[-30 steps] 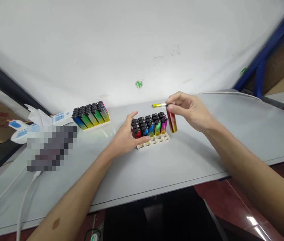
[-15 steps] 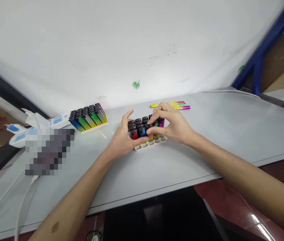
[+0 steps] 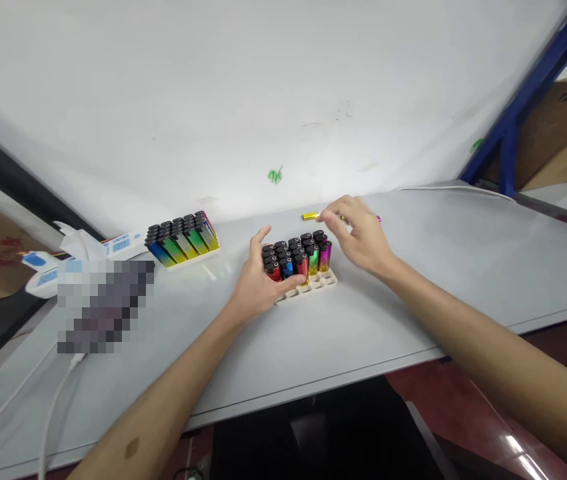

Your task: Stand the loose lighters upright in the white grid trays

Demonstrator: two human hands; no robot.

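A pale tray (image 3: pixel 332 281) with round-edged slots holds several upright black-topped lighters (image 3: pixel 313 257), red, blue, green and purple. The slots along its front edge have no lighters in them. Around the left end of this group is my left hand (image 3: pixel 258 283), its thumb across the front of the lighters and its other fingers at the side and partly hidden behind. My right hand (image 3: pixel 358 233) hovers past the tray's back right, fingers bent and apart, with nothing visible in them. Below its fingers lie shiny yellow-and-purple strips (image 3: pixel 309 216), mostly covered by the hand.
Another pale tray (image 3: pixel 193 261) filled with lighters stands at the back left. Nearer me are a pixelated dark object (image 3: pixel 108 307), a white cable (image 3: pixel 58 400) and power strips (image 3: pixel 123 245). A white wall (image 3: pixel 213 100) bounds the back of the grey table (image 3: pixel 438 267).
My right hand has let go of a lighter in the front row and moved up and right, over the shiny strips. My left hand stays at the tray. The view has shifted slightly.
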